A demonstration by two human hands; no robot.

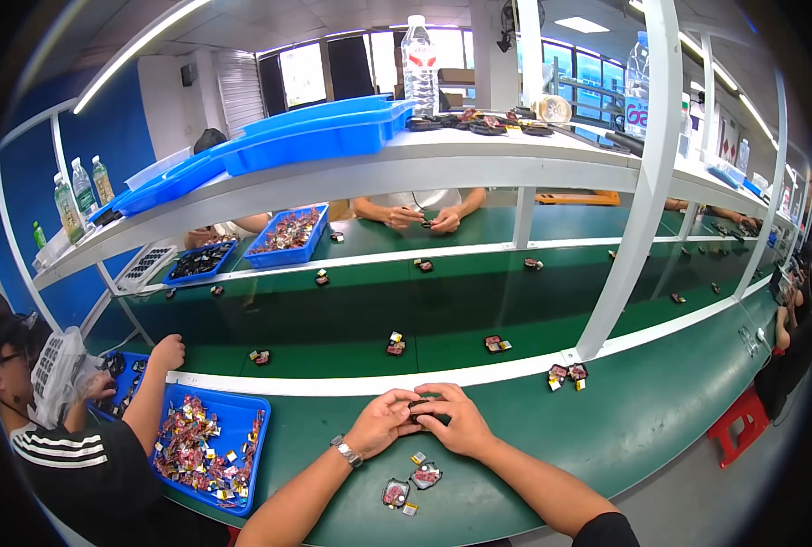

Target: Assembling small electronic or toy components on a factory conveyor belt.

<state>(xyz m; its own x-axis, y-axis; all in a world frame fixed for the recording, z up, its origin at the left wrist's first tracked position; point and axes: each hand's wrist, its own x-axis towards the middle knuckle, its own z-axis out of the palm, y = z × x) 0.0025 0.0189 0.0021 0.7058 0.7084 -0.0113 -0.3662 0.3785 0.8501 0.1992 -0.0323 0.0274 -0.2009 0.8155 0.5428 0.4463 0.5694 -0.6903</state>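
My left hand (379, 425) and my right hand (458, 421) meet over the green bench. Both are closed around a small black plastic casing (417, 410), pinched between thumbs and fingers. The fingers cover most of the casing, so its inside cannot be made out. Nearer to me, between my forearms, lie two dark-rimmed casings with red circuit boards, one on the left (394, 494) and one on the right (427, 475). A small silvery-yellow battery sits beside each. Beyond my right hand, a group of similar circuit-board pieces (567, 375) rests by the white rail.
A blue tray (264, 415) heaped with red boards and batteries stands at my left, beside a co-worker (78, 456) in black. Past the white rail, a green belt (351, 339) carries scattered pieces. A white post (626, 246) and overhead shelf (534, 171) stand ahead. Another person's hands (424, 217) work opposite.
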